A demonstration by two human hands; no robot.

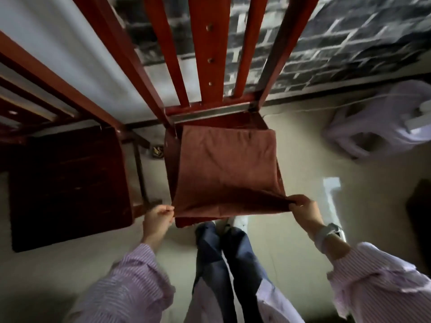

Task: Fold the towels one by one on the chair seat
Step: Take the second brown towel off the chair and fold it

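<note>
A rust-brown towel lies spread over the seat of a red wooden chair, covering most of it. My left hand pinches the towel's near left corner. My right hand pinches the near right corner, and the near edge is lifted slightly off the seat's front. The far edge rests against the chair's slatted back.
A second dark wooden chair seat stands to the left. A pale plastic stool sits on the floor at the right, near a grey brick-pattern wall. My legs and shoes are just in front of the chair.
</note>
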